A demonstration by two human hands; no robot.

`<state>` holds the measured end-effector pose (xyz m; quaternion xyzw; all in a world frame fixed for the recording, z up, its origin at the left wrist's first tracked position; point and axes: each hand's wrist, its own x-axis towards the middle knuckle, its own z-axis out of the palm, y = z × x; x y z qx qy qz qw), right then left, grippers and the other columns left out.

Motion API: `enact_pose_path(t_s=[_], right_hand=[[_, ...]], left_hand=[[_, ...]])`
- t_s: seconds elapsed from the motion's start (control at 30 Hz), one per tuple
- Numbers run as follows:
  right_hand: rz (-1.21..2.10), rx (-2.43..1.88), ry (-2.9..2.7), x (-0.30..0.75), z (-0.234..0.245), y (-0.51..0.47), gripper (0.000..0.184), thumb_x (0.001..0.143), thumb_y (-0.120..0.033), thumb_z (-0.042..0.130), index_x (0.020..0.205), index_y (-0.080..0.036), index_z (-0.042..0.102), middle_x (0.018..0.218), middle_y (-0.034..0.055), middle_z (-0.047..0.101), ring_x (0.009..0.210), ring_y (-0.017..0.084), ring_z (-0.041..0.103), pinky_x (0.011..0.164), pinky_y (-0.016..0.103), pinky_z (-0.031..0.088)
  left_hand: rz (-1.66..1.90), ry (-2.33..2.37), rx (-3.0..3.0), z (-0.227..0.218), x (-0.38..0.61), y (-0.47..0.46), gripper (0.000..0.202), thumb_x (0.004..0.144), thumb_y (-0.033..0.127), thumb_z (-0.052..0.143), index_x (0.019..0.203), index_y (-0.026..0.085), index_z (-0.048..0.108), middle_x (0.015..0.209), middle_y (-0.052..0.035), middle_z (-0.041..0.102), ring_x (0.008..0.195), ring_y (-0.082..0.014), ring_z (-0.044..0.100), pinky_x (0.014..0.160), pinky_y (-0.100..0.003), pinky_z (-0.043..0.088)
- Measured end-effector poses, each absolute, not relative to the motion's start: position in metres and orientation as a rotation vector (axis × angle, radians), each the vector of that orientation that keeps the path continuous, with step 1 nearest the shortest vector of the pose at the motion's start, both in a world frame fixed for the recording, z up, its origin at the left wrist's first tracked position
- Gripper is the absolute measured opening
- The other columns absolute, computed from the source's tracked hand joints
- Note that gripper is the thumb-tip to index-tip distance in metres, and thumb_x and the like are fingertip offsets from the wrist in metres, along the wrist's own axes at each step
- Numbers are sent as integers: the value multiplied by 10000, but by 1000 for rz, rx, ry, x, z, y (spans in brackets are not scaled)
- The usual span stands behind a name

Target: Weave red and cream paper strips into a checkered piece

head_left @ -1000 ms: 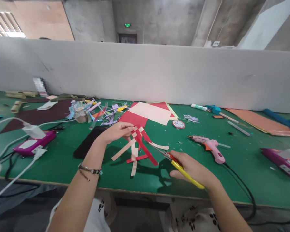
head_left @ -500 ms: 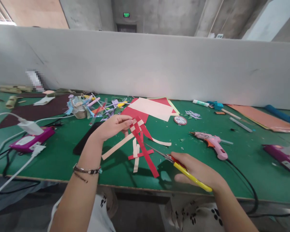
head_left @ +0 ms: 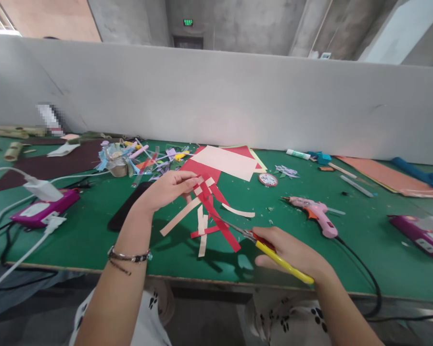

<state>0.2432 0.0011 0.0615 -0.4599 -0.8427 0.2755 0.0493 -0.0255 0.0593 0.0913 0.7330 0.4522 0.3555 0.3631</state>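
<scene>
My left hand (head_left: pixel 175 188) pinches the upper left of a woven paper piece (head_left: pixel 204 187), a small red and cream checkered square with loose strips hanging from it. One long red strip (head_left: pixel 228 234) slants down to the right. My right hand (head_left: pixel 286 252) is wrapped round a pair of scissors (head_left: pixel 274 254) with red and yellow handles. The scissor blades point up and left and reach the long red strip; whether they touch it I cannot tell. Cut cream strips (head_left: pixel 202 240) and a red strip lie on the table below, and a curved cream strip (head_left: pixel 240 211) lies to the right.
A pink glue gun (head_left: pixel 319 211) lies at the right with its cord running off the front edge. Behind are stacked paper sheets (head_left: pixel 225 161) and a round badge-like disc (head_left: pixel 267 179). A black phone-like slab (head_left: pixel 124 206) and a purple power strip (head_left: pixel 46 209) are at the left.
The scissors have shifted slightly left, their blades now over the long red strip. That strip's lower end has swung up and a little right. My left hand keeps its pinch.
</scene>
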Motion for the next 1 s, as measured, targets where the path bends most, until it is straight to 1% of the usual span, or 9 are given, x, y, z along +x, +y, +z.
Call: enact_pose_path(t_s=[0.23, 0.43, 0.73, 1.0], right_hand=[[858, -1407, -2586, 242, 64, 1, 550, 684, -724, 310, 596, -182, 334, 545, -31, 378, 506, 85, 276, 469, 221, 218], [848, -1465, -2603, 243, 64, 1, 509, 684, -678, 405, 587, -183, 337, 539, -35, 379, 512, 86, 299, 473, 215, 226], [838, -1482, -2590, 245, 62, 2, 511, 687, -676, 401, 573, -182, 346, 523, -40, 346, 524, 90, 292, 475, 214, 221], [859, -1479, -2561, 248, 62, 4, 503, 686, -645, 443, 542, -177, 333, 503, -61, 267, 490, 71, 214, 442, 218, 175]], left_hand=[[917, 1194, 1909, 94, -24, 57, 265, 748, 415, 478, 700, 184, 597, 560, 33, 515, 465, -74, 507, 497, -190, 443], [909, 1185, 1918, 93, -22, 58, 282, 734, 430, 487, 648, 174, 569, 580, 28, 515, 464, -72, 508, 473, -181, 438], [904, 1188, 1919, 89, -22, 62, 299, 738, 449, 492, 649, 172, 562, 600, 24, 521, 482, -77, 524, 508, -194, 451], [883, 1140, 1860, 85, -23, 66, 299, 737, 459, 498, 666, 177, 567, 635, 18, 548, 513, -80, 542, 531, -195, 464]])
